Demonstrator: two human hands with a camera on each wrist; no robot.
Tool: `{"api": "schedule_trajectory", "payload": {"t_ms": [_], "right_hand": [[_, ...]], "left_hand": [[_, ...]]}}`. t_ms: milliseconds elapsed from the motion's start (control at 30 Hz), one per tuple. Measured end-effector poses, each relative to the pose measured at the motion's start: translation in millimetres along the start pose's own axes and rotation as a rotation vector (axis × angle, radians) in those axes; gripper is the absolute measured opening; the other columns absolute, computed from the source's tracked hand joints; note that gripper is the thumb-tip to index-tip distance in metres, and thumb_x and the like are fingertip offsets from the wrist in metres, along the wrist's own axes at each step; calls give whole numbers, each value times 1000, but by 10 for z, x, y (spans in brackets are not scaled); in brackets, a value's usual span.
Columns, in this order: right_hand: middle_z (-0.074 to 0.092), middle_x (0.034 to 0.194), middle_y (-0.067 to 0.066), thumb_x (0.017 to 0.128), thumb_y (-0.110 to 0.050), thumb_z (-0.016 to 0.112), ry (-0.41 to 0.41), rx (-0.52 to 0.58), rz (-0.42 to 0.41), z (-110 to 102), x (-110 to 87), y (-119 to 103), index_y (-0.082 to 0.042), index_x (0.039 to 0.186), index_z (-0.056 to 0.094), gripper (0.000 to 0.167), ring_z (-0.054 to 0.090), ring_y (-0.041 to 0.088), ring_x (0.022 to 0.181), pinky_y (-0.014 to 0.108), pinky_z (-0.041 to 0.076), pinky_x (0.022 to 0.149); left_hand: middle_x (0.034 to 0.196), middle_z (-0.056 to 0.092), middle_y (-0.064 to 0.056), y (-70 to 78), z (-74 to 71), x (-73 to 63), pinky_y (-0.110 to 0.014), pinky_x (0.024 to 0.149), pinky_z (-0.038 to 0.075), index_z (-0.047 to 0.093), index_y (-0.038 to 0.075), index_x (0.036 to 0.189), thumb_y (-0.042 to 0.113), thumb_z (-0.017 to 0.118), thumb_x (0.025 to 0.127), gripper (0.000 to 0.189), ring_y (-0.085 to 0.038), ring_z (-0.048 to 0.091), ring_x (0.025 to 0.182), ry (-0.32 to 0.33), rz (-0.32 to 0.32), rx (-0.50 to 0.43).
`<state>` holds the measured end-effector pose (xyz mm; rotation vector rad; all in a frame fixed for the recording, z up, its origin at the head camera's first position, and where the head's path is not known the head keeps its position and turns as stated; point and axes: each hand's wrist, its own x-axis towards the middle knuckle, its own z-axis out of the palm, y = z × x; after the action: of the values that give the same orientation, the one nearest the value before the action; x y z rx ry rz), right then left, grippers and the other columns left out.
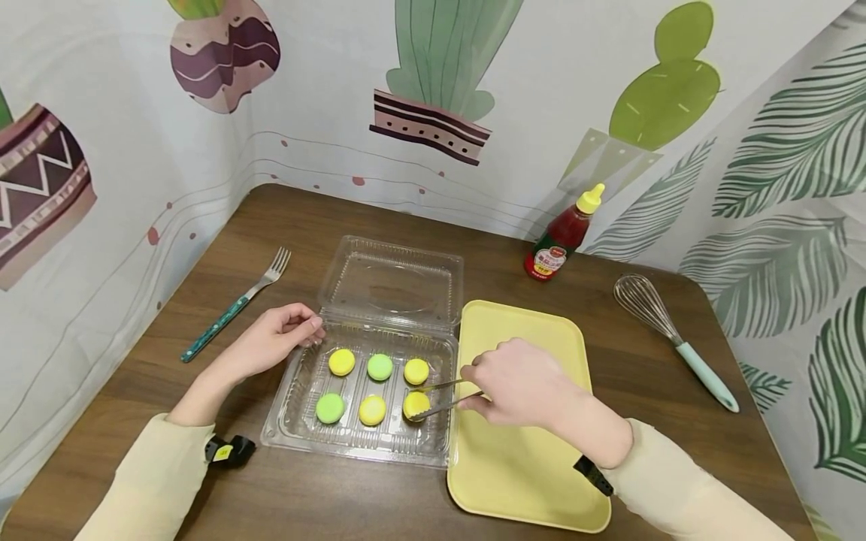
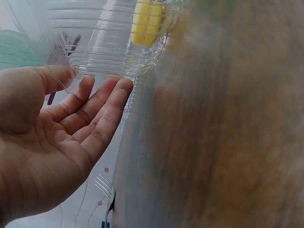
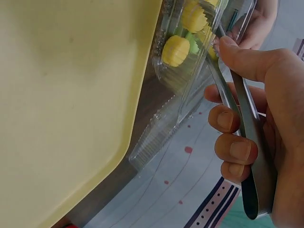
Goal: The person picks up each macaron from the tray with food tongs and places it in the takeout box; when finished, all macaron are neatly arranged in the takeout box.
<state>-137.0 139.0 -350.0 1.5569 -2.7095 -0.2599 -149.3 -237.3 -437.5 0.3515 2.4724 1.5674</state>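
Note:
My right hand (image 1: 524, 383) grips metal tongs (image 3: 260, 166). The tongs' tips are at the front-right yellow macaron (image 1: 415, 408), one arm on each side of it; whether they squeeze it I cannot tell. This macaron sits in a clear plastic container (image 1: 352, 449) with its lid (image 1: 395, 282) folded back. Other macarons lie in two rows there, such as a green one (image 1: 330, 408) at front left and a yellow one (image 1: 341, 362) behind it. At the container's left back corner, my left hand (image 2: 61, 123) pinches the rim, thumb above and fingers below.
A yellow tray (image 1: 521, 481) lies right of the container, under my right hand. A fork (image 1: 237, 304) lies at the left. Behind the tray stands a red sauce bottle (image 1: 558, 242), and a whisk (image 1: 676, 342) lies at the far right. Patterned cloth (image 1: 325, 90) hangs behind the table.

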Motion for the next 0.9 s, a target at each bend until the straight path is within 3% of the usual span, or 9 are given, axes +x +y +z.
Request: {"api": "schedule_trajectory", "payload": {"t_ms": [233, 900], "right_hand": [[46, 55, -13, 84, -51, 74, -7, -22, -15, 21, 51, -47, -21, 71, 63, 34, 42, 11, 44, 32, 44, 45], [44, 53, -12, 82, -52, 76, -13, 9, 1, 78, 104, -70, -23, 68, 62, 35, 41, 9, 43, 32, 43, 47]], "left_hand": [[99, 71, -15, -4, -1, 1, -25, 74, 55, 62, -5, 108, 12, 52, 105, 21, -24, 68, 89, -3, -1, -3], [99, 71, -14, -34, 5, 15, -25, 74, 55, 62, -6, 108, 11, 51, 105, 21, -22, 68, 89, -6, 6, -9]]}}
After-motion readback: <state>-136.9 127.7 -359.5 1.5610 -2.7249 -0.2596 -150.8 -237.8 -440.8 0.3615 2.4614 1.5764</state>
